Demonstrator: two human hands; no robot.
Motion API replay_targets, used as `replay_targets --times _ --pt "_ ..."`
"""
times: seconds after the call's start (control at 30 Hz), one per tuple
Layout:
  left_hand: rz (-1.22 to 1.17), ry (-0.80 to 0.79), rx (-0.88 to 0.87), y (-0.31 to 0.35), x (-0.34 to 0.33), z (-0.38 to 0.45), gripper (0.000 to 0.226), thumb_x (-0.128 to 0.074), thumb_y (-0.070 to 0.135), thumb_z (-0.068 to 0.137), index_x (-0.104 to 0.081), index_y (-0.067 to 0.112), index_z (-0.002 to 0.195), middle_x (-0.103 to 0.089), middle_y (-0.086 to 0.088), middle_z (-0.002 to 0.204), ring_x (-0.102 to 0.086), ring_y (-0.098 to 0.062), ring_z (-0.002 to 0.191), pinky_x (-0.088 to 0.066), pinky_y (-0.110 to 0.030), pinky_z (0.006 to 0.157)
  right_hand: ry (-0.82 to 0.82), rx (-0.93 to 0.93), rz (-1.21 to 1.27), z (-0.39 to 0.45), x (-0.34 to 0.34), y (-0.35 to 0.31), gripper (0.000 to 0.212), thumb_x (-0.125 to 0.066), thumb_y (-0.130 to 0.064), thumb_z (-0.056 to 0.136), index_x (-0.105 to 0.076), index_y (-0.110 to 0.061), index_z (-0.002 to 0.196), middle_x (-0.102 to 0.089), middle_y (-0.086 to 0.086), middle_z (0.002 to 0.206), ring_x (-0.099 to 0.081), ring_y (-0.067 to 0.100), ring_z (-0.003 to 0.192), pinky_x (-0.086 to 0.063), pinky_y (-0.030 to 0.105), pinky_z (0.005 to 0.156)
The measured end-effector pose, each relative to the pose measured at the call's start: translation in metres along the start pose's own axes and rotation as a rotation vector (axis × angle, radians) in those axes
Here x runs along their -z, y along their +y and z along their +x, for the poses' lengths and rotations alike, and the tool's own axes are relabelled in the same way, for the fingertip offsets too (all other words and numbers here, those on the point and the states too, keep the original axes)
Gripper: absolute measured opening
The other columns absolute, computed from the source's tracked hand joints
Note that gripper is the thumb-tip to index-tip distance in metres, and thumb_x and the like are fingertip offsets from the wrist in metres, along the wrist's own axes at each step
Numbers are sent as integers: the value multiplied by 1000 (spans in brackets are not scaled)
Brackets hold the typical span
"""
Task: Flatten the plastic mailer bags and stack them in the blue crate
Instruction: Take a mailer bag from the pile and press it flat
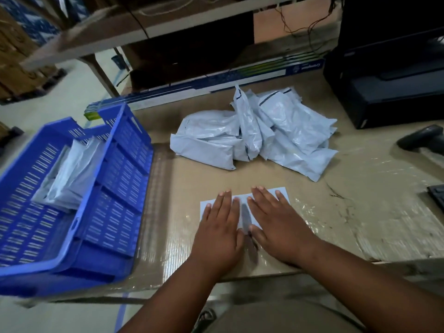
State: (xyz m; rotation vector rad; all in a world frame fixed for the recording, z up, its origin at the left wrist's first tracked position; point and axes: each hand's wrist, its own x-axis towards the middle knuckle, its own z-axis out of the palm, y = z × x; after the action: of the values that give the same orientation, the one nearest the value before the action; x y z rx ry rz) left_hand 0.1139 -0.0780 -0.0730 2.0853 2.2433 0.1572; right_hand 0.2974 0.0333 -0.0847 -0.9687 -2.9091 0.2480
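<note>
- Head view looks down on a cardboard-covered worktop (276,174), its near edge running just under the person's wrists, with glossy tape strips across the cardboard.
- Left hand (219,233) and right hand (280,227) lie palm-down side by side on one flat mailer bag (242,212); the fingers (262,198) are spread and released, pressing flat, gripping nothing.
- That mailer bag sits near the front edge of the worktop, with bare cardboard to its right and behind it, up to the pile.
- Behind the hands, well apart from them, a loose pile of mailer bags (262,133) lies crumpled and puffy in the middle of the worktop.
- Left of the hands stands the blue crate (115,188), a slotted plastic one tilted in the wide-angle picture; its near corner reaches past the front edge of the worktop.
- Inside the crate a few pale mailer bags (67,176) lie stacked toward its far end; the near part of its floor shows bare.
- Along the back edge lies a long printed carton (216,82), under a shelf (120,32).
- At the far right sit a dark printer (389,92), a handheld scanner (420,140) and the corner of a keyboard (437,195).
- Beyond the crate, pale floor (72,92) and stacked cardboard boxes (16,56) show, blurred.
</note>
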Motion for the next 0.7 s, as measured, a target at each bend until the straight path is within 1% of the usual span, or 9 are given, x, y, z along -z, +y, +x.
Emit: replay_targets --times 0.07,0.17,0.23,0.4,0.47,0.53,0.6,0.63,0.7 --pt "-13 -12 -97 18 -5 8 76 -31 43 100 -15 15 168 -2 -7 176 2 -21 163 -12 -53 130 -22 -71 -32 -13 0 14 76 -24 -57 102 -21 -16 167 -6 10 176 -5 25 163 -7 49 131" --pt "-14 -48 -132 32 -21 13 78 -33 44 99 -16 12 168 -3 -7 176 1 -22 163 -15 -56 129 -43 -106 -11 -27 -6 28 79 -19 -61 103 -10 -18 169 0 9 177 -2 25 163 -8 49 131" --pt "-12 -58 -143 30 -29 12 78 -32 44 99 -12 12 168 1 -7 176 4 -22 163 -13 -55 129 -61 -103 -3 -28 -8 31 81 -18 -63 103 -7 -18 169 1 9 176 -1 24 163 -11 49 131" --pt "-1 -75 -150 26 -30 13 78 -28 46 101 -4 15 169 9 -4 176 11 -19 162 -7 -52 131 -127 -85 11 -23 1 30 90 -1 -70 93 9 -20 167 13 7 175 11 23 162 0 47 131" --pt "-25 -85 -145 25 -28 14 77 -25 48 102 -2 17 169 11 -1 176 14 -16 161 -5 -49 131 -140 -95 25 -24 8 29 91 3 -69 90 9 -21 167 14 5 175 12 22 162 3 46 131" --pt "-87 -87 -127 21 -24 17 76 -22 52 103 -1 19 169 10 1 176 12 -12 161 -2 -41 132 -112 -103 25 -24 15 25 88 0 -65 92 2 -20 168 9 6 176 8 21 163 4 46 131" --pt "-162 -41 -111 17 -20 23 74 -24 49 104 -9 17 169 -1 -1 176 3 -13 162 -6 -37 132 -49 -50 36 -16 20 13 79 -11 -52 98 -8 -16 169 1 7 177 1 22 163 2 45 131" --pt "-192 -11 -119 16 -19 26 72 -25 45 104 -14 15 168 -7 -3 176 -2 -15 163 -9 -38 132 -31 -16 59 -11 20 6 75 -15 -45 100 -10 -15 169 0 7 177 0 21 163 0 44 132" --pt "-172 4 -143 14 -24 27 69 -26 37 104 -19 12 167 -13 -7 175 -7 -19 163 -14 -44 130 -69 -3 116 -2 12 -6 73 -19 -36 100 -5 -16 169 1 3 177 2 19 163 -4 45 132"
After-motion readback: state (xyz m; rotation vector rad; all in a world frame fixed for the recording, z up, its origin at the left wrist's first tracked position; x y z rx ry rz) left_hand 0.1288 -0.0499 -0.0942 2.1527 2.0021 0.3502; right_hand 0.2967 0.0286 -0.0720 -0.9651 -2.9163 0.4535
